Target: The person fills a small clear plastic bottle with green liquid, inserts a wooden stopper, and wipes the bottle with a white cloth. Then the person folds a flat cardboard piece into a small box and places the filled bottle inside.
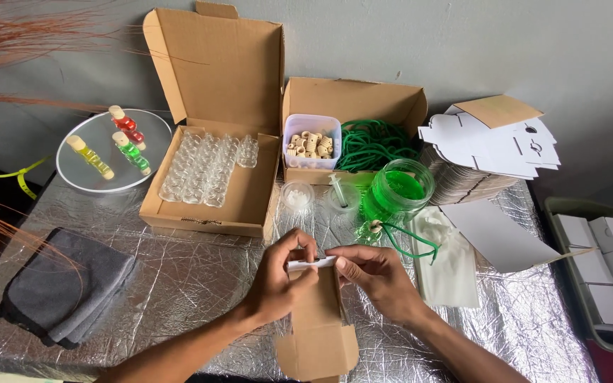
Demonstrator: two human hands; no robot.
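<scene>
Both my hands hold a small brown cardboard box (318, 330) with a white inner face, low in the middle of the head view. My left hand (282, 278) grips its top left edge. My right hand (377, 278) pinches the white top flap from the right. The box's bottom flap hangs open toward me. Just behind my hands lie a small bottle with a green cord (391, 236) and a round jar of green liquid (400, 187).
An open cardboard box of clear empty bottles (203, 170) stands at back left, beside a round plate (83, 174) with three coloured filled bottles. Another box (352, 99) holds a tub of corks and green cord. Flat white box blanks (491, 142) lie right; a grey cloth (72, 284) left.
</scene>
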